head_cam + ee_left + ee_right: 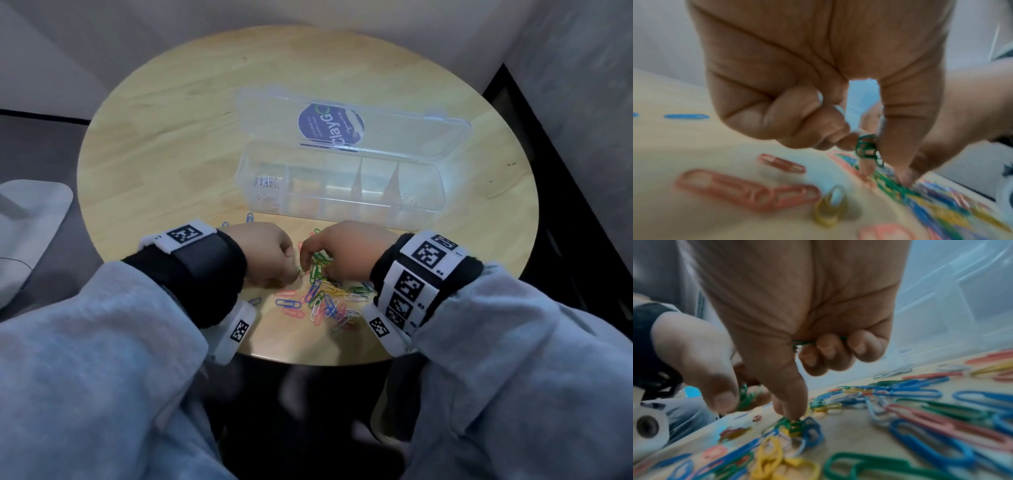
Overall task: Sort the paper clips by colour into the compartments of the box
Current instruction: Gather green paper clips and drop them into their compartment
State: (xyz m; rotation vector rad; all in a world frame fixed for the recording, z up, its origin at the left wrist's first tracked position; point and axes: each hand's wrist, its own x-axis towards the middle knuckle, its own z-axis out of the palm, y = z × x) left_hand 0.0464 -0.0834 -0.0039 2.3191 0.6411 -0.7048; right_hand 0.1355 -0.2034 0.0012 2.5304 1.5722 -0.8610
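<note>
on the counter (pixel 171 113), just this side of the open box (pixel 342 192), both hands work the heap of clips (pixel 329 301). the left hand (pixel 270 250) is clenched, its grip pinching a small bunch of green clips (pixel 866 147) between thumb and fingers. the right hand (pixel 346 253) has green clips (pixel 797 343) tucked under its curled fingers, while thumb and forefinger reach down onto more green ones in the heap. only white clips (pixel 266 181) lie in the box, in its left end compartment; the others look empty.

risks, as i judge them: the clips in the heap lie tangled, so a green one may drag a blue or yellow one along into the wrong compartment. both hands are already full, so a clip could slip out on the way to the box. the dividers are low and clear, so a careless drop may spill over.

the lid sticker (pixel 330 127) reads "clayg…"; its small print is too fine to read. the wristbands (pixel 424 255) carry square black-and-white codes.
</note>
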